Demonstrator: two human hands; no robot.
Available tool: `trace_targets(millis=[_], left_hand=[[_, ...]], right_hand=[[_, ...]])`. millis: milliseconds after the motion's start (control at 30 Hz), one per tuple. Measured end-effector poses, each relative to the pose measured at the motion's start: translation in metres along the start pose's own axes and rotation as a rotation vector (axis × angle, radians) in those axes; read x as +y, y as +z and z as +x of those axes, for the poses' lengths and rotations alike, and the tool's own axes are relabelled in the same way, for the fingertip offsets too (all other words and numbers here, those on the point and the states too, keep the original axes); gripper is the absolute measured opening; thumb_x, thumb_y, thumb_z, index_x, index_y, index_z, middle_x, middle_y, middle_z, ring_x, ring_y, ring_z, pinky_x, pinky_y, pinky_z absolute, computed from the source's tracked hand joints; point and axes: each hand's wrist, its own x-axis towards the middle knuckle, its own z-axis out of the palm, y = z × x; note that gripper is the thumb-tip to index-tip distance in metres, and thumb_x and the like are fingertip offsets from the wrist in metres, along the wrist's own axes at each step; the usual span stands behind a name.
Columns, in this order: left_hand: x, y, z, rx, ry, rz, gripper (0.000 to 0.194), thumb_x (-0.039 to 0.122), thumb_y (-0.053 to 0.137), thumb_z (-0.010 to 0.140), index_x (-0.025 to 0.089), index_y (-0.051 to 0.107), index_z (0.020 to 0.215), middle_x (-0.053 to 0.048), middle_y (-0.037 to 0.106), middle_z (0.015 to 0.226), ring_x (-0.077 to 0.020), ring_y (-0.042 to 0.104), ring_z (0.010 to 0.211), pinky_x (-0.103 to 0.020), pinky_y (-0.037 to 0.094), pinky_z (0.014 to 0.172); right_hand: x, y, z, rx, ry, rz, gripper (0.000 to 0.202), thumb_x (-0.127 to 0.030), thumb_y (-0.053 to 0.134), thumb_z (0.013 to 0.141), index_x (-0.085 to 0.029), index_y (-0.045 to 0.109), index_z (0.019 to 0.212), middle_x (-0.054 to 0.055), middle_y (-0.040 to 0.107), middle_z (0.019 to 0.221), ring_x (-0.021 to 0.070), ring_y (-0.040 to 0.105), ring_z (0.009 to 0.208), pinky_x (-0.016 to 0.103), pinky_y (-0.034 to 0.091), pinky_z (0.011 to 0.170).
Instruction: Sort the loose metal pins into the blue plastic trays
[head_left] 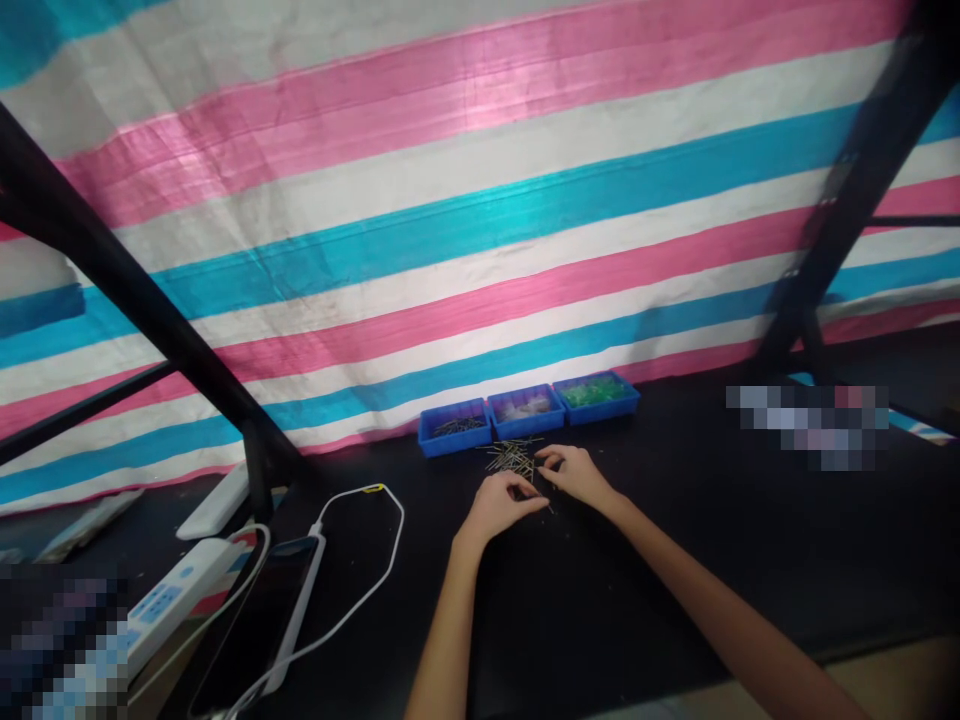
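Over the black table, my left hand (504,505) is closed in a pinch, thumb and fingertips together. A tiny thin tip shows just beyond them, too small to name. My right hand (576,473) is also pinched, at the right edge of a loose pile of thin, metallic-looking pins (512,457); whatever its fingertips hold is hidden. Behind the pile stand three blue trays in a row. The left tray (457,443) contains dark thin pins, the middle tray (529,420) whitish clear pieces, and the right tray (602,408) green pieces.
On the left lie a phone (262,615) with a looping white cable (397,540), and a white power strip (176,600). Black frame posts (150,290) rise at both sides. A striped sheet (480,250) hangs behind the table. Blurred items lie at right.
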Motion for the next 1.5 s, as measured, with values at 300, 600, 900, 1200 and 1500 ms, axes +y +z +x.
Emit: trace_targets(millis=[300, 600, 900, 1200, 1500], left_hand=[[-0.008, 0.012, 0.006, 0.01, 0.148, 0.023, 0.012, 0.024, 0.059, 0.073, 0.021, 0.067, 0.081, -0.002, 0.058, 0.079, -0.0119, 0.05, 0.069, -0.024, 0.04, 0.065], [0.005, 0.017, 0.004, 0.11, 0.138, 0.033, 0.036, 0.046, 0.066, 0.064, 0.02, 0.063, 0.089, -0.004, 0.055, 0.086, -0.0142, 0.051, 0.072, -0.027, 0.043, 0.065], [0.0, 0.02, 0.006, 0.157, 0.114, 0.173, 0.03, 0.033, 0.064, 0.07, 0.022, 0.06, 0.097, -0.004, 0.053, 0.095, -0.0191, 0.051, 0.091, -0.033, 0.039, 0.081], [0.009, 0.005, 0.003, 0.34, -0.116, 0.435, 0.029, 0.047, 0.052, 0.076, 0.02, 0.062, 0.077, -0.005, 0.059, 0.082, -0.0198, 0.054, 0.083, -0.03, 0.035, 0.075], [0.007, -0.005, 0.001, 0.164, -0.396, 0.223, 0.053, 0.057, 0.036, 0.078, 0.02, 0.065, 0.053, -0.004, 0.062, 0.052, -0.0184, 0.059, 0.061, -0.024, 0.034, 0.055]], right_hand=[[-0.001, 0.0, 0.0, 0.096, 0.021, 0.108, 0.028, -0.027, 0.051, 0.073, -0.016, 0.065, 0.095, 0.004, 0.065, 0.075, 0.0089, 0.053, 0.047, 0.021, 0.042, 0.048], [-0.008, -0.007, 0.0, 0.198, 0.076, 0.327, 0.027, -0.03, 0.052, 0.073, -0.014, 0.062, 0.093, 0.004, 0.063, 0.075, 0.0076, 0.05, 0.044, 0.021, 0.042, 0.045], [-0.003, -0.014, 0.0, 0.19, 0.142, 0.168, 0.02, -0.026, 0.054, 0.07, -0.018, 0.063, 0.086, 0.003, 0.064, 0.073, 0.0081, 0.053, 0.048, 0.018, 0.045, 0.045], [-0.012, -0.03, -0.001, -0.009, 0.325, 0.382, 0.019, -0.021, 0.057, 0.068, -0.015, 0.062, 0.086, 0.002, 0.06, 0.069, 0.0075, 0.051, 0.049, 0.019, 0.049, 0.036], [-0.009, -0.015, -0.003, -0.136, 0.343, 0.414, 0.016, -0.023, 0.058, 0.072, -0.013, 0.059, 0.085, 0.006, 0.063, 0.076, 0.0151, 0.064, 0.059, 0.019, 0.05, 0.038]])
